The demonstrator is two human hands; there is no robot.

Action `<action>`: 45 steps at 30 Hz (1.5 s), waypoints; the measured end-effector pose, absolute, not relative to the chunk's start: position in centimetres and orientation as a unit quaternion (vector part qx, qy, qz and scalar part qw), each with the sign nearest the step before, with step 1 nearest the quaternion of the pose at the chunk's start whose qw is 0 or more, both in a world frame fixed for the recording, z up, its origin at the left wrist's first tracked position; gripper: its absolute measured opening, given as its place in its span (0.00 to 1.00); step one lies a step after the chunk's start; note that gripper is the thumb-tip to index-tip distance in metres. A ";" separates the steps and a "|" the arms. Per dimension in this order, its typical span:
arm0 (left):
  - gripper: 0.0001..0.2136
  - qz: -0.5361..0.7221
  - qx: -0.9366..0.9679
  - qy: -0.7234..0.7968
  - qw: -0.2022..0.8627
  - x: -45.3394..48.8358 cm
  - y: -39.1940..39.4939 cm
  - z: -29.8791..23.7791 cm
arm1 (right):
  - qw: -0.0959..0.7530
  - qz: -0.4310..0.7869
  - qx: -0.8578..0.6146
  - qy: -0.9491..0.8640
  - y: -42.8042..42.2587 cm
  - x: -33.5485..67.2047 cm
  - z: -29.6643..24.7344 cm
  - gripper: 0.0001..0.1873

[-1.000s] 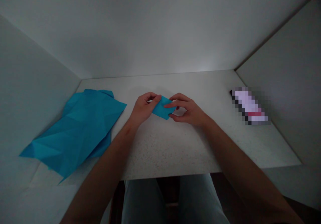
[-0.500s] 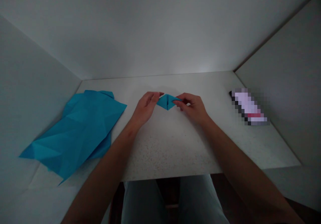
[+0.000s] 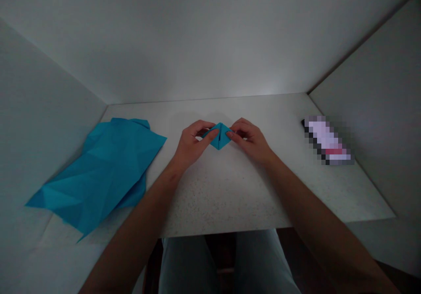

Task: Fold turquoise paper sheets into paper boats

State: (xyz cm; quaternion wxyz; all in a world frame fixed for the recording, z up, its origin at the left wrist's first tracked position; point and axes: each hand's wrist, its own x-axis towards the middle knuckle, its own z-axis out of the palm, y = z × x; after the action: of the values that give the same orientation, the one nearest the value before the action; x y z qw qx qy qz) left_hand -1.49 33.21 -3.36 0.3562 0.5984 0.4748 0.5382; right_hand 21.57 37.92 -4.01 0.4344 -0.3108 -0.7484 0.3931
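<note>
A small folded piece of blue paper is held just above the white speckled table, near its middle. It now looks like a downward-pointing diamond with a centre crease. My left hand pinches its left side between thumb and fingers. My right hand pinches its right side the same way. Both hands are closed on the paper, fingertips almost meeting at the crease.
A large creased sheet of blue paper lies at the table's left, hanging over the front edge. A blurred oblong object lies at the right by the side wall. White walls enclose the table on three sides. My knees show below the front edge.
The small paper went from a slanted flat strip to a spread, pointed shape, then was pressed into a narrower diamond. Both hands drew closer together around it.
</note>
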 end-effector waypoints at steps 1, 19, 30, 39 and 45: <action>0.14 0.545 0.589 0.475 0.360 -1.5 33.2 -3.4 | 0.435 0.401 -0.311 -0.744 37.9 21.5 -4.1 0.16; 0.23 0.647 0.436 0.486 0.395 -2.0 34.5 -4.3 | 0.557 0.541 -0.366 -0.512 39.1 21.1 -4.7 0.29; 0.31 0.637 0.569 0.494 0.164 -2.1 33.1 -3.3 | 0.553 0.480 -0.364 -0.576 39.1 21.2 -5.1 0.26; 0.21 0.365 0.784 0.502 -0.005 -2.9 31.8 -2.0 | 0.538 0.466 -0.338 -0.616 38.7 21.1 -5.4 0.24; 0.05 0.349 0.785 0.511 0.035 -2.9 32.3 -2.5 | 0.505 0.512 -0.303 -0.625 38.1 21.0 -5.1 0.21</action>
State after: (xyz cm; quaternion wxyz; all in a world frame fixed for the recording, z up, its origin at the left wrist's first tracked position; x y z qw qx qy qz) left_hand -2.93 32.31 -2.49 0.0350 0.7850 0.5108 0.3487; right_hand 20.99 38.11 -5.10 0.5047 -0.3031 -0.6251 0.5124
